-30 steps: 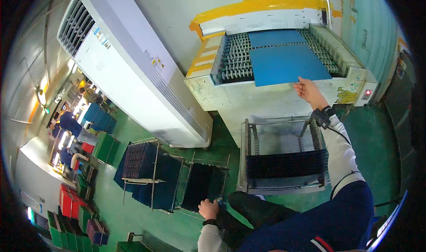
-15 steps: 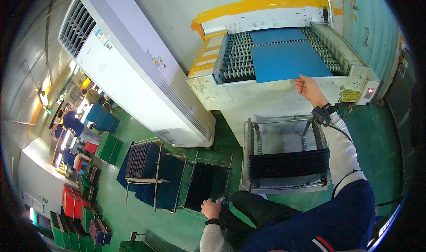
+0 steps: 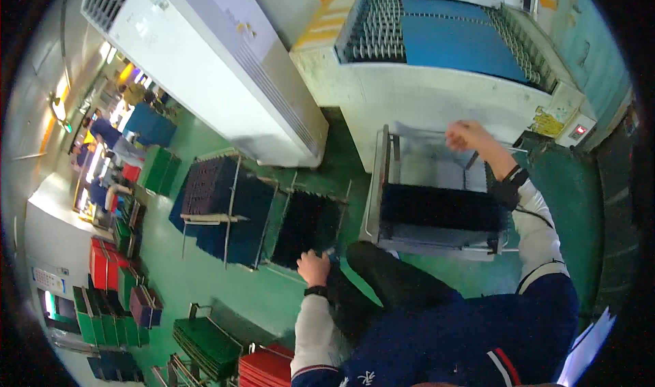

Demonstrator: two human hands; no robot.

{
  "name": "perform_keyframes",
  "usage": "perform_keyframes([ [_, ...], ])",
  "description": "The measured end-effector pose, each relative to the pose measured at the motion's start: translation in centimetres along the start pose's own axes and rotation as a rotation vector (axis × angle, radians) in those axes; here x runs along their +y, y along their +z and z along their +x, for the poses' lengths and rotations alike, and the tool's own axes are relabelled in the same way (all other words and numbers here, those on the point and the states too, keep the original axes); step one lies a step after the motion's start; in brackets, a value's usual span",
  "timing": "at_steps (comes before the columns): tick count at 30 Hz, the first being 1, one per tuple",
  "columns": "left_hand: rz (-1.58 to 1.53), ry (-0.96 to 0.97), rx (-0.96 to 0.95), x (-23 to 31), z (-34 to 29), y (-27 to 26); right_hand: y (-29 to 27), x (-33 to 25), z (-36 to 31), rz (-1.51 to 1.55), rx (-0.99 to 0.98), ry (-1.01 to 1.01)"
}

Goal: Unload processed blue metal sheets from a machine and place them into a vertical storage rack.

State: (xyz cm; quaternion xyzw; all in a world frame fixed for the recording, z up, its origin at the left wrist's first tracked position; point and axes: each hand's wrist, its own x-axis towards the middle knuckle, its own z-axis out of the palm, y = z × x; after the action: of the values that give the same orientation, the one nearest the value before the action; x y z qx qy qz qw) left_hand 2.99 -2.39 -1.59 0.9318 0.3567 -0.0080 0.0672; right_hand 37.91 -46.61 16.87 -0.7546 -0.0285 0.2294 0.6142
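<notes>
My right hand [image 3: 471, 136], a little blurred, hangs over the metal rack [image 3: 372, 203] with its fingers curled and nothing visible in them. Dark thin panels [image 3: 443, 206] fill the near part of that rack in a tight row. Above it, a flat blue panel [image 3: 464, 46] lies on the white rollers [image 3: 381, 29] of the machine [image 3: 443, 90], apart from my hand; another blue sheet [image 3: 443, 8] lies just behind it. My left hand [image 3: 314, 268], fingers loosely curled, is beside my knee, near a second rack of dark panels [image 3: 307, 223].
A tall white air conditioner [image 3: 225, 73] stands left of the machine. On the green floor are a rack of dark blue panels [image 3: 228, 210], green panels [image 3: 205, 346] and red panels [image 3: 266, 366]. Several people work at lit benches [image 3: 102, 175] far left.
My right hand has left the blue panel's near edge and come down toward the rack. The panel has moved farther onto the rollers. The view has tilted downward; my left hand stays by my knee.
</notes>
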Motion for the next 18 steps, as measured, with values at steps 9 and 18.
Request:
perform_keyframes([
  [9,-0.049,-0.051,-0.021,0.0,-0.1,-0.9,4.8,6.6,-5.5,-0.698,-0.234,-0.094],
  [18,-0.052,-0.065,-0.022,0.5,0.0,-1.1,4.2,8.4,-4.6,-0.77,-0.116,-0.147],
])
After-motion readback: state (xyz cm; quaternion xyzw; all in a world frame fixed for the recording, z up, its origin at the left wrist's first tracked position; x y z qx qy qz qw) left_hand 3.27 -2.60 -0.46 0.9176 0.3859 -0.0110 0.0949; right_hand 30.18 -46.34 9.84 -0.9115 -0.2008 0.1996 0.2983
